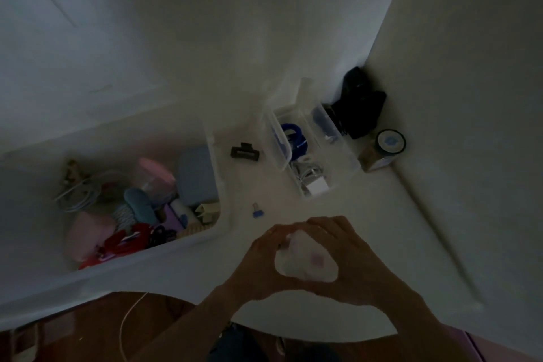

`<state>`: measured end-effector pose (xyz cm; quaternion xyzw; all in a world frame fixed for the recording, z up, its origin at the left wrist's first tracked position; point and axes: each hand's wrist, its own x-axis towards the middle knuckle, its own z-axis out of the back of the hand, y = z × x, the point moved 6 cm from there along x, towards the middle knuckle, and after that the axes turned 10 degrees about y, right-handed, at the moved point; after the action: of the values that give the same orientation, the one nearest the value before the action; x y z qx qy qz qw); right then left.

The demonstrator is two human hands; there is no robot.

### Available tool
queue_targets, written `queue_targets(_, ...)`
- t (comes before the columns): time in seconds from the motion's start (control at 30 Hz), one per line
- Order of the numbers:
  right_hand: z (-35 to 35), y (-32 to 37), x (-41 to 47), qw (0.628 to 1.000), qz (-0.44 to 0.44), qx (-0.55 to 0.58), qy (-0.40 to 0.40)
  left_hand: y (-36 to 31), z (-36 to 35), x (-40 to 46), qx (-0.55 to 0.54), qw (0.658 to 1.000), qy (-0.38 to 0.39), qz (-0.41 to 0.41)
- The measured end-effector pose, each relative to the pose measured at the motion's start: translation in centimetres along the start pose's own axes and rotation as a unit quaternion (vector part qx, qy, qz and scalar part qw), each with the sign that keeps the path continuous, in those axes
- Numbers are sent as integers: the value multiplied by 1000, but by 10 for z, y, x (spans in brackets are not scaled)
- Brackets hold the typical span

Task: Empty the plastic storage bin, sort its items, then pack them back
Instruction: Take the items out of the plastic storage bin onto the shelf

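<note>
A large white plastic storage bin [217, 185] sits at the left on the white table, full of mixed items: a pink case, a blue pouch, a white cable, red and purple pieces. Both hands meet low in the middle of the frame around a small white packet [305, 261] with a pink mark. My left hand [258, 261] curls round its left side and my right hand [349, 258] curls round its top and right side. The dim light hides the packet's details.
Two small clear trays [279, 138] stand beyond the hands, holding a blue cable and a white charger. A black hair clip [244, 152] and a small blue clip [257, 211] lie on the table. A black pouch [361, 103] and a tape roll [390, 141] sit by the wall.
</note>
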<state>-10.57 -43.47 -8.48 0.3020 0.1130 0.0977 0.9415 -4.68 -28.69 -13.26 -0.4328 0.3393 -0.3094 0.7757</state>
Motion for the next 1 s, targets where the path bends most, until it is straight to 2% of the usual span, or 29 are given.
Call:
queue_targets(0.03,-3,-9,-2,1000,0,17,12,12,-5,2,15,999,23,27)
queue_targets(0.1,-11,-35,-5,995,-60,77,23,34,-10,4,73,994,34,76)
queue_targets(0.17,-25,-73,-8,969,-152,191,-24,54,-11,5,98,989,7,107)
queue_targets(0.27,-61,-122,-6,872,-267,395,-107,71,-14,2,89,985,-40,142)
queue_targets(0.33,-86,-137,2,819,-310,463,-138,77,-15,0,89,982,-66,152)
queue_targets(0.37,-96,-142,5,804,-328,472,-149,77,-14,-1,88,981,-78,155)
queue_targets(0.5,-108,-152,12,815,-373,413,-165,86,-17,1,102,976,-129,146)
queue_targets(0.63,-89,-161,0,840,-416,268,-220,91,-27,14,118,973,-109,165)
queue_targets(0.87,-73,-191,-49,751,-530,243,-308,75,-52,53,112,980,-85,144)
queue_targets(1.0,-69,-193,-64,732,-538,266,-321,61,-58,71,99,985,-95,99)
